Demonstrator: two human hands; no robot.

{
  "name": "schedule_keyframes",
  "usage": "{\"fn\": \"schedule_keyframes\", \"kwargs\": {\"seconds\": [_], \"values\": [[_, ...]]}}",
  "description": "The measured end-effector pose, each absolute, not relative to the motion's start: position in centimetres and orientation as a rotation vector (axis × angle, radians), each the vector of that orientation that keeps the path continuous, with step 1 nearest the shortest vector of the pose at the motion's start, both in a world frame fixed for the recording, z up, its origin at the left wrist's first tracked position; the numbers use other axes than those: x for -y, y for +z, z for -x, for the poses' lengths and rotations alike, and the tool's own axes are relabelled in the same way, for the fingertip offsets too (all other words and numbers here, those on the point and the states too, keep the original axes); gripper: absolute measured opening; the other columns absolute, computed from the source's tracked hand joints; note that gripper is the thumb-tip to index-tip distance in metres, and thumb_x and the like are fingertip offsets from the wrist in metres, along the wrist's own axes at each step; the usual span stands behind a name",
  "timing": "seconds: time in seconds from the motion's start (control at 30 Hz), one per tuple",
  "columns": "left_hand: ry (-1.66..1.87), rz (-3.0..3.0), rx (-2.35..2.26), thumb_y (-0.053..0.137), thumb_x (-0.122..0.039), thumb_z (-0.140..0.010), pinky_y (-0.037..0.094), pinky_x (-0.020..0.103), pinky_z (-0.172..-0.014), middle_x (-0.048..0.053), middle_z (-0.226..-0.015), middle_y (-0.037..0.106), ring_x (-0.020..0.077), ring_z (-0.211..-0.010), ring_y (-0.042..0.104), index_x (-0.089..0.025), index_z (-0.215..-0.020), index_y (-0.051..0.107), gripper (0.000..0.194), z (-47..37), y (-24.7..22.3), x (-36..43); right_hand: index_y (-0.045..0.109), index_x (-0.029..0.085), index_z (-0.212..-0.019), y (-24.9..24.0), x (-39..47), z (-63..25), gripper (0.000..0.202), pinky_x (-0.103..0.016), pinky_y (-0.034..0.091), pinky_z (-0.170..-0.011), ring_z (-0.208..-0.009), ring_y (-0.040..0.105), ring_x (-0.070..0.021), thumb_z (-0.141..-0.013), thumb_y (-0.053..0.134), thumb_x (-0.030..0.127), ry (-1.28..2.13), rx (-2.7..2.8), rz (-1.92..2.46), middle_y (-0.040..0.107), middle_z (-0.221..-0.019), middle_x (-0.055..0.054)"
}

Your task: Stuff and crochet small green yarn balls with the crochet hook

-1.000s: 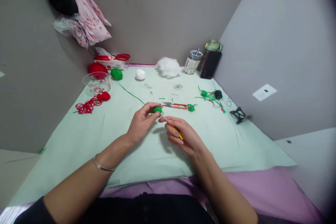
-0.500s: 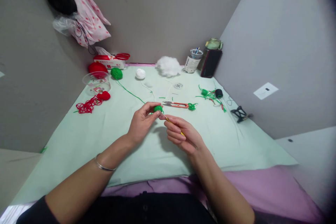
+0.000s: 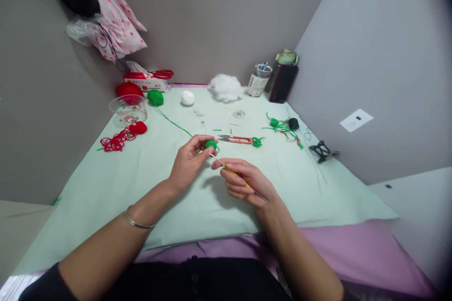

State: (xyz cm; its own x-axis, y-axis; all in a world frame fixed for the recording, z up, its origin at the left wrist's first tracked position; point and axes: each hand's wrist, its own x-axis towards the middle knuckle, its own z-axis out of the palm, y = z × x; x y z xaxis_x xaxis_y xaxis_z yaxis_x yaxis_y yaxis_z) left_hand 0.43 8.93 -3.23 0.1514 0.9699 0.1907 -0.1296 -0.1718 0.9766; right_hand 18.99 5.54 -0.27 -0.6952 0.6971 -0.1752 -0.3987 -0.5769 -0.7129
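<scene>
Pale green cloth (image 3: 169, 216) covers the table against grey walls, and over it the left hand (image 3: 189, 162) pinches a small green yarn piece (image 3: 211, 144) while the right hand (image 3: 247, 181) grips a yellow-handled hook (image 3: 231, 172), tip just beside it! Right behind sit orange snips (image 3: 236, 139), close to the work, with white stuffing (image 3: 226, 87) farther back. Printing shows on the tissue box (image 3: 146, 83) and pen can (image 3: 259, 81), too small to read.

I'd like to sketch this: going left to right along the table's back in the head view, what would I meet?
Round green yarn ball, round white yarn ball, fluffy white stuffing, cylindrical labelled pen holder, black rectangular phone.
</scene>
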Motion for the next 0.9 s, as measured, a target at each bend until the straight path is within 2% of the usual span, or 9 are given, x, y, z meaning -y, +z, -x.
{"fn": "schedule_keyframes", "kwargs": {"seconds": [0.27, 0.47, 0.6, 0.7, 0.8, 0.9], "values": [[1.277, -1.370, -0.938, 0.073, -0.033, -0.091, 0.052, 0.033, -0.087, 0.008, -0.113, 0.074, 0.0189, -0.095, 0.067, -0.020, -0.112, 0.069, 0.026, -0.5, -3.2, -8.7, 0.070, 0.012, -0.100, -0.5, -5.9, -18.8, 0.019, -0.015, 0.017, -0.036, -0.035, 0.008, -0.0022, -0.098, 0.052, 0.019, 2.149, 0.778, 0.663, 0.031, -0.051, 0.013], [1.284, -1.381, -0.939, 0.072, -0.032, -0.091, 0.052, 0.032, -0.085, 0.007, -0.110, 0.074, 0.0176, -0.090, 0.069, -0.019, -0.113, 0.068, 0.025, -0.6, -3.0, -8.6, 0.066, 0.013, -0.096, -0.6, -6.0, -18.8, 0.024, -0.014, 0.019, -0.036, -0.036, 0.005, -0.0036, -0.101, 0.042, 0.016, 2.207, 0.655, 0.641, 0.029, -0.052, 0.012], [1.293, -1.391, -0.941, 0.072, -0.031, -0.091, 0.052, 0.032, -0.087, 0.007, -0.112, 0.073, 0.0182, -0.094, 0.069, -0.020, -0.113, 0.068, 0.025, -0.7, -3.0, -8.5, 0.063, 0.015, -0.097, -0.6, -6.2, -18.9, 0.029, -0.015, 0.019, -0.036, -0.038, 0.002, -0.0054, -0.104, 0.035, 0.015, 2.230, 0.606, 0.658, 0.023, -0.053, 0.012], [1.284, -1.398, -0.946, 0.072, -0.032, -0.090, 0.052, 0.033, -0.087, 0.007, -0.113, 0.073, 0.0188, -0.095, 0.069, -0.021, -0.111, 0.068, 0.024, -0.6, -3.1, -8.5, 0.062, 0.015, -0.095, -0.6, -6.3, -18.8, 0.024, -0.016, 0.018, -0.036, -0.038, 0.003, -0.0052, -0.102, 0.040, 0.016, 2.205, 0.641, 0.662, 0.023, -0.053, 0.012], [1.254, -1.394, -0.949, 0.071, -0.033, -0.092, 0.053, 0.033, -0.084, 0.006, -0.106, 0.073, 0.0186, -0.088, 0.072, -0.021, -0.108, 0.067, 0.021, -0.6, -3.1, -8.5, 0.063, 0.015, -0.095, -0.5, -5.7, -18.3, 0.014, -0.018, 0.016, -0.037, -0.037, 0.008, -0.0043, -0.097, 0.050, 0.021, 2.055, 0.808, 0.754, 0.028, -0.051, 0.013], [1.216, -1.392, -0.947, 0.069, -0.031, -0.092, 0.054, 0.032, -0.078, 0.003, -0.093, 0.073, 0.0169, -0.079, 0.071, -0.020, -0.104, 0.066, 0.017, -0.7, -2.6, -8.4, 0.065, 0.016, -0.102, -0.4, -4.4, -17.4, 0.019, -0.021, 0.018, -0.040, -0.040, 0.022, -0.0064, -0.095, 0.056, 0.031, 1.673, 1.119, 0.984, 0.036, -0.051, 0.011]]}}
